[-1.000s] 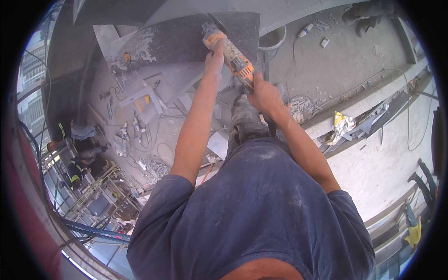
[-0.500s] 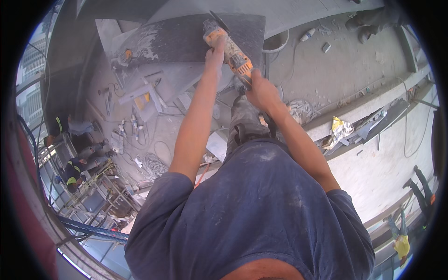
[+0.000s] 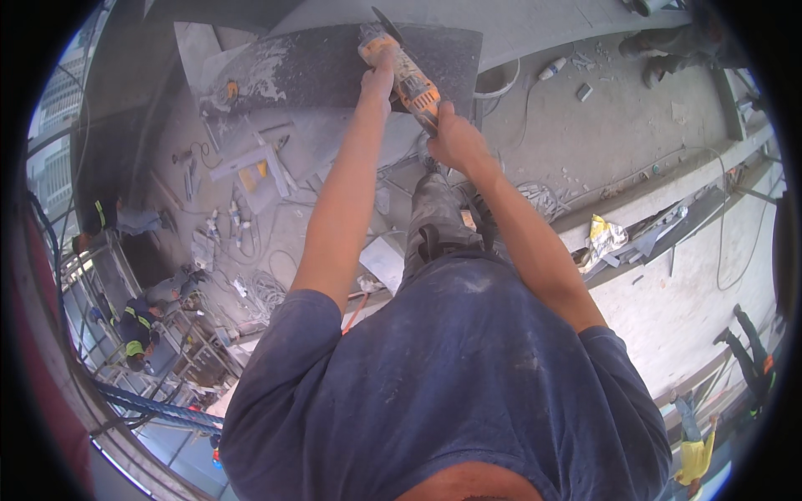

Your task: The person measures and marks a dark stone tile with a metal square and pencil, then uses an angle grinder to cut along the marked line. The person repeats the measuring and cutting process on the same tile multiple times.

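Observation:
Out in front of me, both hands hold a dusty orange angle grinder (image 3: 415, 90). My left hand (image 3: 378, 79) is closed round its front part, close behind the gear head. At the rear end of the body, my right hand (image 3: 458, 142) is wrapped round the grip. The thin dark disc (image 3: 387, 25) stands edge-on at the far end. Below the tool lies a large dark slab (image 3: 326, 71) with pale dust patches. Whether the disc touches the slab I cannot tell. A small orange round thing (image 3: 231, 89) rests on the slab's left part.
Offcuts (image 3: 251, 173), cables (image 3: 266, 292) and plugs (image 3: 238, 227) litter the floor at left. A round bucket (image 3: 498, 79) stands right of the slab. Scraps and a crumpled yellow-white bag (image 3: 605, 238) lie along a ledge at right. Other people (image 3: 138, 327) are at lower left and right.
The grinder and both my hands have shifted slightly farther away and to the left. My grip on it looks the same. At lower right, a person in yellow has moved.

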A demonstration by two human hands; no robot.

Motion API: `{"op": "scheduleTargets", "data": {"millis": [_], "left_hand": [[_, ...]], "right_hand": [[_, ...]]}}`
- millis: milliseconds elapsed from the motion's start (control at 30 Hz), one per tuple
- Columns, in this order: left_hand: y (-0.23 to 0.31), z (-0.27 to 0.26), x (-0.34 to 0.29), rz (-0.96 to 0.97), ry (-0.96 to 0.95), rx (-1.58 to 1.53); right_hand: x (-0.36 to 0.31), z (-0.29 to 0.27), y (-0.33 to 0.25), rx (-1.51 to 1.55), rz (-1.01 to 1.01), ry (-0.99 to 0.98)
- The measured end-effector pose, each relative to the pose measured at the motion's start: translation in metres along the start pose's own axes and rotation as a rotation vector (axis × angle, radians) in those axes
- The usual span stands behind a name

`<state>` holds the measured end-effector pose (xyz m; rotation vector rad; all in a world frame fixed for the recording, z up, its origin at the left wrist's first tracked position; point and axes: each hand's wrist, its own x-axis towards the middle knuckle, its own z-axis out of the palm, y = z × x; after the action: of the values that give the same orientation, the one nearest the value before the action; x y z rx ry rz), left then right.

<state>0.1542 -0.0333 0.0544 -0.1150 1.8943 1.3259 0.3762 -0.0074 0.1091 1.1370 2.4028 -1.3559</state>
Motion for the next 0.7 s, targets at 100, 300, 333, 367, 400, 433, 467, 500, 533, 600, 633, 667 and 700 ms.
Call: {"op": "scheduleTargets", "data": {"millis": [100, 300, 333, 367, 400, 433, 467, 500, 533, 600, 633, 667, 700], "left_hand": [[-0.010, -0.004, -0.015, -0.039, -0.108, -0.082], [-0.063, 0.006, -0.093, -0.039, -0.220, -0.187], [-0.065, 0.009, -0.098, -0.006, -0.235, -0.209], [-0.064, 0.011, -0.100, -0.007, -0.224, -0.195], [-0.062, 0.012, -0.101, -0.002, -0.222, -0.189], [-0.059, 0.014, -0.101, 0.005, -0.221, -0.183], [-0.056, 0.014, -0.100, -0.001, -0.212, -0.167], [-0.051, 0.014, -0.097, -0.006, -0.203, -0.151], [-0.047, 0.013, -0.095, -0.012, -0.191, -0.135], [-0.041, 0.012, -0.089, 0.001, -0.178, -0.095], [-0.038, 0.010, -0.086, 0.019, -0.176, -0.080], [-0.035, 0.008, -0.082, 0.004, -0.167, -0.063], [-0.032, 0.006, -0.076, -0.002, -0.164, -0.050]], "right_hand": [[-0.014, -0.001, 0.004, -0.002, 0.005, -0.009], [-0.073, -0.009, 0.018, 0.013, 0.063, -0.038], [-0.078, -0.011, 0.018, 0.021, 0.073, -0.040], [-0.080, -0.013, 0.019, 0.026, 0.068, -0.034], [-0.081, -0.014, 0.019, 0.027, 0.068, -0.034], [-0.080, -0.014, 0.019, 0.028, 0.067, -0.034], [-0.078, -0.014, 0.019, 0.019, 0.064, -0.034], [-0.073, -0.013, 0.019, 0.010, 0.059, -0.035], [-0.068, -0.011, 0.019, -0.001, 0.050, -0.032], [-0.056, -0.007, 0.019, -0.004, 0.037, -0.025], [-0.050, -0.005, 0.018, -0.009, 0.029, -0.022], [-0.043, -0.003, 0.018, -0.009, 0.016, -0.017], [-0.037, -0.001, 0.017, -0.012, 0.006, -0.014]]}}
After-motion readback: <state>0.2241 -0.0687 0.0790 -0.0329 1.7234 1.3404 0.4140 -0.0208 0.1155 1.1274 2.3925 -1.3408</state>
